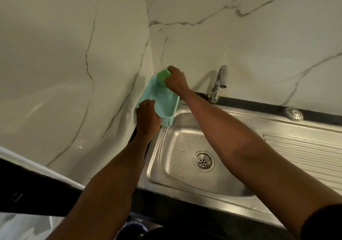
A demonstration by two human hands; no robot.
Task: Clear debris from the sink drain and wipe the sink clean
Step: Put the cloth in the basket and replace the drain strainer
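A steel sink (162, 165) fills the lower middle, with water drops and small bits scattered around its round drain (203, 160). A light blue plastic basket (167, 103) stands at the sink's far left corner against the wall. My left hand (147, 117) grips the basket's near left rim. My right hand (175, 80) holds a green sponge (163, 76) over the basket's far end. My right forearm crosses above the basin.
A metal tap (219, 83) rises behind the sink. A loose round strainer (293, 113) lies on the dark ledge at the back right. A ribbed draining board (303, 153) lies to the right. Marble walls close the left and back.
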